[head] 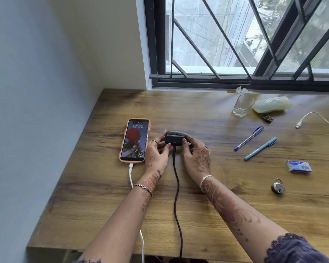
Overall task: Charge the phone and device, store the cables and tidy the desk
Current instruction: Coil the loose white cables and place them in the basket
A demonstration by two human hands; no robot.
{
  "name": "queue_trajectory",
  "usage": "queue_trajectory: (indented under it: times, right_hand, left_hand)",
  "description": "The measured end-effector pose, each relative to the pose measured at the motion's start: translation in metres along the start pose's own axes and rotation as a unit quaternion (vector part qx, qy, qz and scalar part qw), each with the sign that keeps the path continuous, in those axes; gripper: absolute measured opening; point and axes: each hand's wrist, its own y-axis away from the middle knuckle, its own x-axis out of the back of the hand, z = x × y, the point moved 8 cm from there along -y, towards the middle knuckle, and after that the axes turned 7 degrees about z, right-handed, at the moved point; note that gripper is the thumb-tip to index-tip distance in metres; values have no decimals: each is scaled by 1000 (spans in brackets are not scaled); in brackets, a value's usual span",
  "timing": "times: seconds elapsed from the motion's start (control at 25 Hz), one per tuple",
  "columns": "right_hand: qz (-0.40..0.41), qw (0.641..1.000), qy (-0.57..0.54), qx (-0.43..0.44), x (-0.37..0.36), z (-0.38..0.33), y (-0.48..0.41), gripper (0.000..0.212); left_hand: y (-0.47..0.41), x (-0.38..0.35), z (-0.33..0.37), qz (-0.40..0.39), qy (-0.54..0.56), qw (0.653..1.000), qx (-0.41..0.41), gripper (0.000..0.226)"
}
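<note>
A small dark device [174, 139], boxy with rounded corners, sits on the wooden surface [217, 215] just right of the phone [134, 141]. A black cable [177, 186] is plugged into its near face and runs back over the surface's near edge. The left hand [158, 154] and right hand [196, 156] hold the device from either side, fingers [184, 143] closed against it.

The phone lies face up in a peach case, its lit screen reading 12:55 over a red rose picture, with a white cable [131, 177] in its near end.

Well right of the phone lie two pens [254, 143], a small blue box [299, 166] whose print is too small to read, a padlock [278, 186], a loose white cable end [300, 124] and a glass [242, 105].
</note>
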Motion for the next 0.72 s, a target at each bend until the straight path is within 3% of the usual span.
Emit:
queue_trajectory:
  times: [0.72]
  right_hand:
    - [-3,1000,-17,-9,0,1,-1,29]
  left_hand:
    - [0,1,2,2,28,1000,-5,45]
